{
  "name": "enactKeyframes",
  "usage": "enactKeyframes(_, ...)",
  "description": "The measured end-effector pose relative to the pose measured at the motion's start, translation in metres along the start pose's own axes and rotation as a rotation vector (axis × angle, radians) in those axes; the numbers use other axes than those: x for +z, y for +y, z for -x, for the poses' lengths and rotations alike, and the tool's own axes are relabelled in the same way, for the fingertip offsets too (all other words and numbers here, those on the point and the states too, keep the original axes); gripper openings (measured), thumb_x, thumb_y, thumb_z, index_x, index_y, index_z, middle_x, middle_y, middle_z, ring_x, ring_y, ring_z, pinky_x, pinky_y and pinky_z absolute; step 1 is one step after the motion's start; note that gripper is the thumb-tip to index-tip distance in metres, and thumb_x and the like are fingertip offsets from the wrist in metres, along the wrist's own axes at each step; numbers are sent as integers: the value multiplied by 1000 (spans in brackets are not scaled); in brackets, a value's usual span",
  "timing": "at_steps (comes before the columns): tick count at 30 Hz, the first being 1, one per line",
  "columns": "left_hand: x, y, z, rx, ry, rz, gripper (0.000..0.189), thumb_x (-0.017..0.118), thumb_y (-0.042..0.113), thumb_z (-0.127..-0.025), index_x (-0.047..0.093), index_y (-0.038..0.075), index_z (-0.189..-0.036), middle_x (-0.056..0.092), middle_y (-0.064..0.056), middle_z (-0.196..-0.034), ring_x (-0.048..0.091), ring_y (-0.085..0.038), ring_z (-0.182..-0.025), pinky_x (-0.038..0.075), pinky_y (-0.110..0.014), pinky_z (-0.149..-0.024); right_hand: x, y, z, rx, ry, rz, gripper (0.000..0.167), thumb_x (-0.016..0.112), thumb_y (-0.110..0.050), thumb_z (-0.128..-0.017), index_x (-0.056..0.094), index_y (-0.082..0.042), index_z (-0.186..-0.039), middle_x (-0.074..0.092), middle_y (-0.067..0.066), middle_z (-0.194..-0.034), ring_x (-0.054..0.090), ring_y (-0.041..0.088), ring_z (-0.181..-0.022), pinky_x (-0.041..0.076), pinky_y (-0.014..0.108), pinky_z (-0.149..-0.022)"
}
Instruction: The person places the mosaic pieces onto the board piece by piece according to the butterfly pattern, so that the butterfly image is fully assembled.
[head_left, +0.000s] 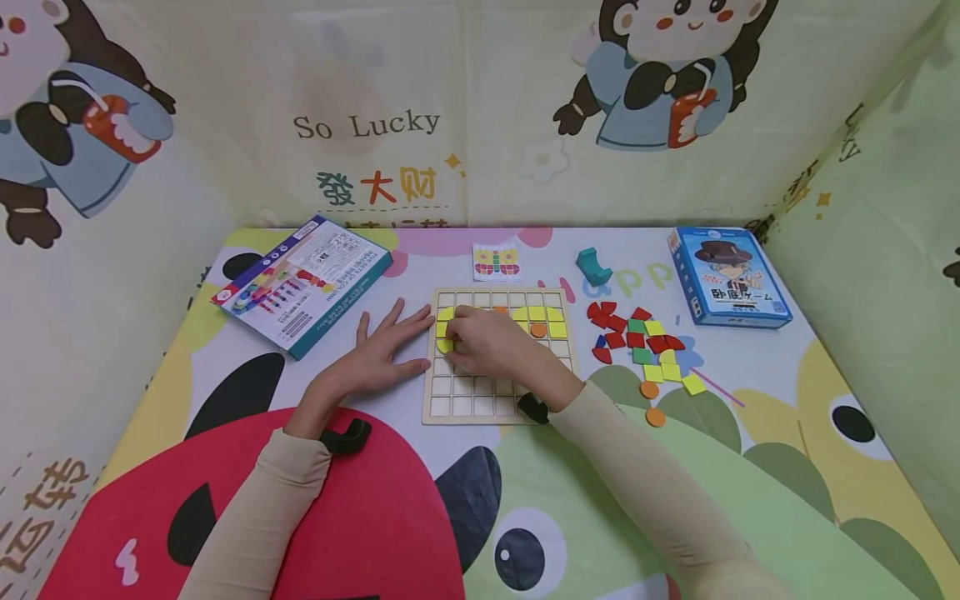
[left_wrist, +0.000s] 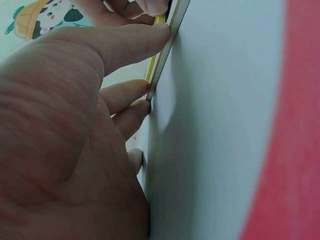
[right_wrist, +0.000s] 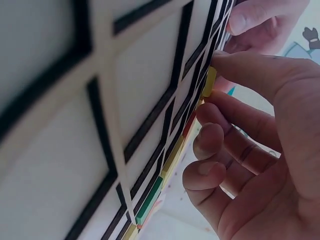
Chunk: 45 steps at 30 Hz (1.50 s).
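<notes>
A square wooden grid board (head_left: 450,408) lies on the table in front of the person. Thumb and index finger of the right hand (head_left: 487,342) pinch a small yellow tile (right_wrist: 210,82) close over the board's left columns. That hand covers part of the upper rows. Yellow tiles (head_left: 536,313) fill cells near the top right, with an orange disc (head_left: 537,331) among them. Along the board's left edge, the left hand (head_left: 382,354) rests with fingers spread, its thumb (left_wrist: 145,42) and fingertips at the rim.
Loose red, yellow, green and orange pieces (head_left: 652,343) lie right of the board. Behind it are a butterfly pattern card (head_left: 497,263) and a teal curved block (head_left: 594,267). A flat box (head_left: 303,287) lies at back left, a blue game box (head_left: 727,279) at back right.
</notes>
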<state>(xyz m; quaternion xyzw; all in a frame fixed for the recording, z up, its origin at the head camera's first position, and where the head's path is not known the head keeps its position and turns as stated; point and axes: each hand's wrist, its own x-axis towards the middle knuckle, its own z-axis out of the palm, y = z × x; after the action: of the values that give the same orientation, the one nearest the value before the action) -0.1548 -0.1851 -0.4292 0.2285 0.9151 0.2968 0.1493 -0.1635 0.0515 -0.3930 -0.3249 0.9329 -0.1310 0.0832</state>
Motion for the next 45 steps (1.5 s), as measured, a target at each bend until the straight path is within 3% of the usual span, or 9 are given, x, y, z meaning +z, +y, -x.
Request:
enactKeyframes(18, -2, 5, 1, -3, -4, -3, 79, 70, 36, -98, 35, 20, -167, 23, -5, -179, -7, -38, -169, -21, -74, -123, 1, 1, -1, 4, 10, 9, 30, 76, -35, -99, 78, -12, -117, 70, 2, -109, 64, 12, -87, 60, 28, -80)
enactKeyframes(24, -2, 5, 3, -6, -3, -14, 79, 70, 38, -98, 35, 21, -167, 23, -4, -179, -7, -37, -169, -21, -74, -124, -3, 6, 10, 40, 18, -11, 30, 75, -35, -99, 78, -14, -121, 71, 2, -114, 67, 13, -91, 61, 31, -84)
enactKeyframes(32, 0, 4, 1, -9, -2, -21, 80, 70, 40, -99, 34, 21, -168, 22, -4, -179, -7, -37, -169, -21, -74, -124, -13, 29, 54, 109, 70, -66, 32, 79, -35, -95, 79, -15, -120, 74, 3, -116, 69, 18, -104, 63, 35, -93)
enactKeyframes(39, -1, 4, 1, -10, -1, -33, 82, 70, 41, -98, 32, 22, -168, 22, -3, -179, -7, -37, -169, -21, -73, -124, -20, 63, 113, 194, 126, -61, 31, 82, -32, -93, 78, -13, -117, 76, 5, -110, 68, 19, -95, 64, 33, -81)
enactKeyframes(45, 0, 3, 1, -10, -1, -32, 82, 70, 41, -98, 32, 22, -168, 22, -3, -179, -6, -37, -169, -20, -74, -124, -28, 99, 170, 238, 200, -65, 26, 83, -21, -92, 79, -10, -115, 74, 6, -103, 61, 16, -82, 56, 27, -68)
